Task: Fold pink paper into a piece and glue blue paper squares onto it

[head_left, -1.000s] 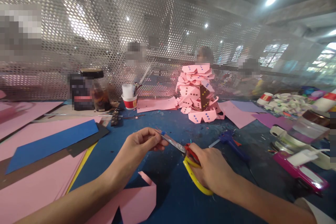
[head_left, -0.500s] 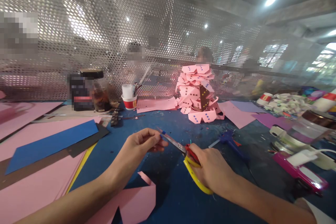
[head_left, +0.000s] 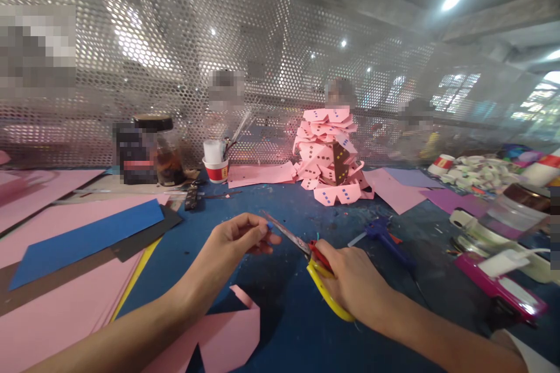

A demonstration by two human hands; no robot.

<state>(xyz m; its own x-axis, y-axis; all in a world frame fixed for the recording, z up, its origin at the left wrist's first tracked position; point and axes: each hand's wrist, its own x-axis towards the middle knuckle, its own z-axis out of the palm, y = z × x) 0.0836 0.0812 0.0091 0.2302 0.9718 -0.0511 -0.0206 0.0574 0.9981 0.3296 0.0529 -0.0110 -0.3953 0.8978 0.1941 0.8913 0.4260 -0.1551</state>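
Note:
My left hand pinches a tiny piece of blue paper between thumb and fingertips; most of it is hidden. Red-and-yellow-handled scissors are gripped in my right hand, their blades reaching up and left past the blue piece. I cannot tell whether the blades touch it. Below my left hand lies a cut pink paper shape with a thin curled strip, partly covered by my forearm.
Pink sheets and a blue strip lie left. A stack of pink paper pieces stands at the back. A blue glue gun and a magenta device lie right. A paper cup stands near the mesh wall.
A blue bit seen against the scissor blades is no longer visible there; blue shows only at my left fingertips. Both hands have stayed nearly in place.

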